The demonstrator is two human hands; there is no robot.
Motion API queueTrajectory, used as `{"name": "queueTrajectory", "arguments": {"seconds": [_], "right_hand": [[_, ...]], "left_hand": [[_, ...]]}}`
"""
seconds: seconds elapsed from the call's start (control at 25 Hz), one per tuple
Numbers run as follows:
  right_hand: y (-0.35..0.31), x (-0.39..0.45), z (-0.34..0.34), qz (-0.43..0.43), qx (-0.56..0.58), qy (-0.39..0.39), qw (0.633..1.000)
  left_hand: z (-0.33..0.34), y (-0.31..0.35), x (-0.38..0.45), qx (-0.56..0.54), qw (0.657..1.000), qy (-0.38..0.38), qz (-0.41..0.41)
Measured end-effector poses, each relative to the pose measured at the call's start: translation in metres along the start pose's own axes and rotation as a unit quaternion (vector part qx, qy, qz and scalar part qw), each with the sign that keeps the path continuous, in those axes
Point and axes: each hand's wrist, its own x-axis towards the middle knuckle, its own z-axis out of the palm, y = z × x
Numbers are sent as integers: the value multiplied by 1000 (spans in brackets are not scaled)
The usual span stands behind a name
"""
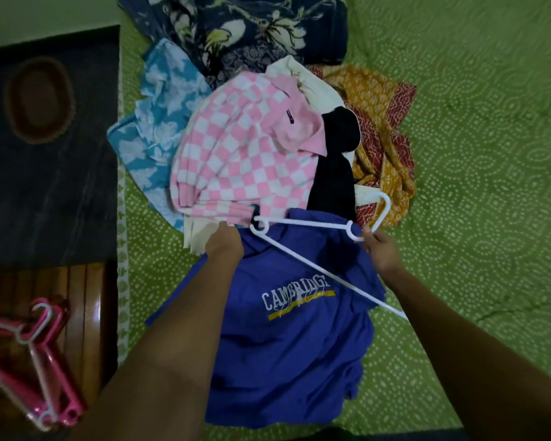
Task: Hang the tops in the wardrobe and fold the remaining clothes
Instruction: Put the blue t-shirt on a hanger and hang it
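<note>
Your left hand grips the collar edge of the blue top, which lies at lower centre of the frame on the green bedspread. Your right hand pinches the white hanger just below its hook; the hanger rests across the top's neck. The clothes pile sits just above, touching the top. Pink hangers lie at lower left on a wooden surface

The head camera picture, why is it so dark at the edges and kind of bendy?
Head view: dim indoor light, corners darkened; the wide lens curves the green bedspread and stretches the forearms; the pink hangers look smeared, while the blue top's lettering stays readable.
</note>
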Motion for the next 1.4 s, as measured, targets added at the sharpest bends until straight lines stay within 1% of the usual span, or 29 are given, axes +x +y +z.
{"name": "queueTrajectory", "arguments": {"seconds": [0.08,0.16,0.28,0.36,0.4,0.48,0.56,0.6,0.68,0.72,0.76,0.8,0.84,0.92,1.0,1.04,1.08,1.16,1.2,1.32,1.4], "right_hand": [[-6,-1,-1,-18,-87,-26,996],[-19,-6,5,-48,-120,-56,990],[-48,-21,33,-63,-136,-96,984],[-66,-31,60,-76,-173,-135,973],[-73,-35,72,-87,-190,-156,965],[-82,-41,83,-110,-203,-168,958],[-88,-45,78,-117,-175,-166,963],[-92,-47,73,-121,-154,-163,967],[-103,-55,64,-139,-124,-152,971],[-108,-62,60,-159,-125,-131,971],[-110,-69,59,-192,-142,-92,967],[-112,-76,58,-220,-156,-48,962],[-112,-87,54,-241,-146,-16,959],[-108,-110,47,-245,-92,-2,965],[-106,-132,39,-222,-51,8,974],[-107,-143,38,-212,-36,4,977],[-107,-154,38,-217,-24,-16,976],[-112,-180,39,-254,-30,-60,965],[-116,-193,38,-262,-29,-67,962],[-133,-238,22,-256,10,-50,965],[-138,-277,11,-276,7,-41,960]], "left_hand": [[-9,0,-8,-69,997,-32,-11],[-21,5,-22,-78,996,-35,14],[-29,24,-49,-32,997,-12,73],[-33,37,-70,-31,994,-1,107],[-35,39,-78,-40,992,11,116],[-46,30,-86,-76,987,51,135],[-55,7,-84,-119,973,70,184],[-59,-5,-82,-148,964,56,211],[-62,-21,-81,-225,943,-10,244],[-61,-23,-85,-243,934,-45,256],[-59,-21,-90,-240,931,-60,268],[-54,-18,-92,-230,931,-50,280],[-50,-13,-99,-225,931,-27,288],[-48,-6,-118,-222,930,30,292],[-52,-1,-137,-212,927,69,301],[-55,-1,-145,-212,923,86,309],[-60,0,-156,-214,918,105,316],[-73,0,-180,-210,909,139,333],[-80,-1,-192,-206,903,153,345],[-100,-5,-247,-186,887,174,384],[-106,-9,-285,-165,879,193,404]]}}
